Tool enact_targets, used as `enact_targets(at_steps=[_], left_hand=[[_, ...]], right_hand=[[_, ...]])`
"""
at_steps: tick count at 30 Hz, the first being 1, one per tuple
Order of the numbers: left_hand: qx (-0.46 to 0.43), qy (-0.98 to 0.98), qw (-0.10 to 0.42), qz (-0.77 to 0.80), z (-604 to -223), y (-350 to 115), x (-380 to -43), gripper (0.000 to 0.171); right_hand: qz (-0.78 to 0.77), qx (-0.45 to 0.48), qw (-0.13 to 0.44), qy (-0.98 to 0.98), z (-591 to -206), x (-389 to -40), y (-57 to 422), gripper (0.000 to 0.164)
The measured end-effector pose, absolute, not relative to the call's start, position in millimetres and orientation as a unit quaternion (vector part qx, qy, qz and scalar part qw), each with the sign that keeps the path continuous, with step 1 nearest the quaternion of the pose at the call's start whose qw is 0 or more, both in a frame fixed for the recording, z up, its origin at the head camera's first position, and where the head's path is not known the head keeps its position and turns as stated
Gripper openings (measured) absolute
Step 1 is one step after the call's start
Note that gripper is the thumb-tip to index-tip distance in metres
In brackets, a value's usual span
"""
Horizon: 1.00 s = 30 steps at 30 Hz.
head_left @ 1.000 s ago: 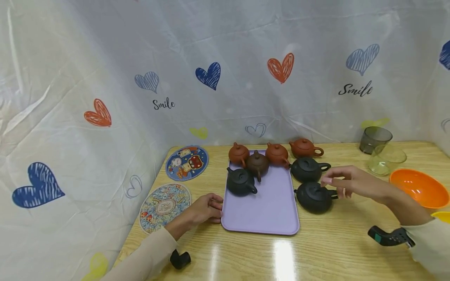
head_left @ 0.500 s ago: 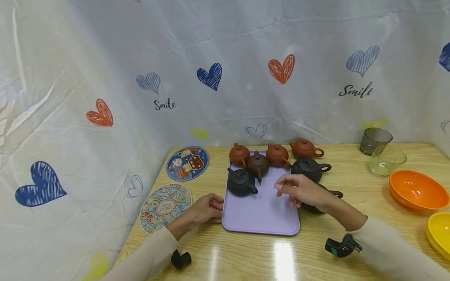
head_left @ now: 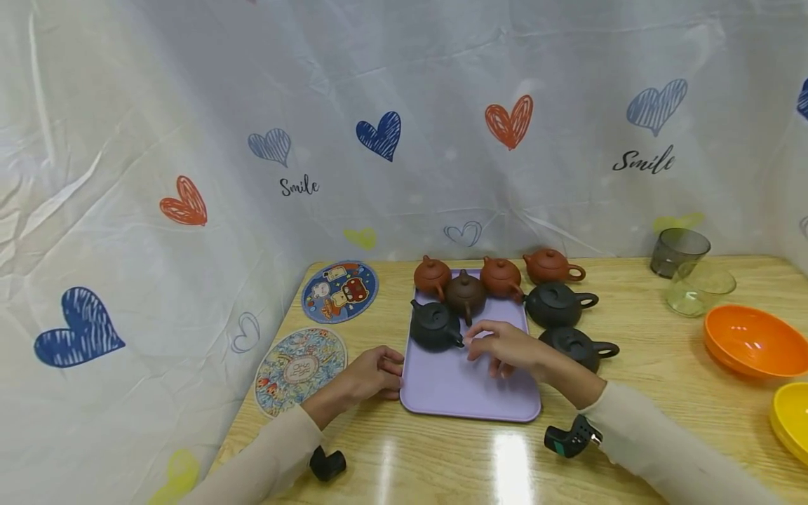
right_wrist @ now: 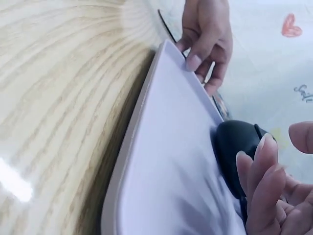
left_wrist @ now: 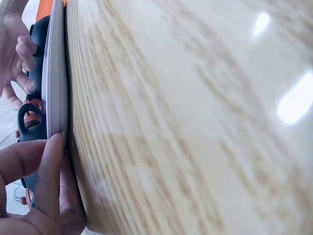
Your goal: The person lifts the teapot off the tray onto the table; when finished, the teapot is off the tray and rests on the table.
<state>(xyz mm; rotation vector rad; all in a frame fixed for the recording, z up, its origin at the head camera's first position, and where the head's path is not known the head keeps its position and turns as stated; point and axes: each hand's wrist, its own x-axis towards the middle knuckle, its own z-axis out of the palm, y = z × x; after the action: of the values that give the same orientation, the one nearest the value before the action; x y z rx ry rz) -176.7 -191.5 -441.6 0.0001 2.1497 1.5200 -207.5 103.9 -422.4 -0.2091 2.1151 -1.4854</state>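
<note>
A lilac tray lies on the table with several small teapots at its far end. My left hand holds the tray's left edge; in the right wrist view its thumb lies on the rim. My right hand is over the tray, fingers loosely bent with nothing between them. Its fingertips are right by the handle of the black teapot at the tray's left side. Behind that pot stand a dark brown teapot and two reddish-brown teapots, one on the left and one on the right.
Right of the tray stand a reddish-brown teapot and two black teapots, a farther one and a nearer one partly behind my forearm. Farther right are two cups, an orange bowl and a yellow bowl. Round mats lie left.
My right hand has moved left, from beside the nearer black teapot on the right to the black teapot's handle on the tray. My left hand has stayed at the tray's edge.
</note>
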Motion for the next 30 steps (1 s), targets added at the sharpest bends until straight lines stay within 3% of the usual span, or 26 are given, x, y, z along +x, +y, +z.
enact_targets(at_steps=[4, 12, 22, 30], left_hand=[[0.001, 0.792, 0.249, 0.557, -441, -191, -176, 0.042], [0.003, 0.791, 0.248, 0.56, -438, -190, -174, 0.042], [0.003, 0.79, 0.252, 0.559, -439, -191, -175, 0.041], [-0.001, 0.788, 0.251, 0.562, -441, -190, -176, 0.041]], right_hand=[[-0.554, -0.071, 0.28, 0.781, -424, -211, 101, 0.031], [-0.574, -0.089, 0.317, 0.75, -432, -216, 95, 0.053], [-0.601, -0.093, 0.334, 0.72, -440, -220, 88, 0.029], [-0.586, -0.09, 0.31, 0.743, -442, -218, 81, 0.037]])
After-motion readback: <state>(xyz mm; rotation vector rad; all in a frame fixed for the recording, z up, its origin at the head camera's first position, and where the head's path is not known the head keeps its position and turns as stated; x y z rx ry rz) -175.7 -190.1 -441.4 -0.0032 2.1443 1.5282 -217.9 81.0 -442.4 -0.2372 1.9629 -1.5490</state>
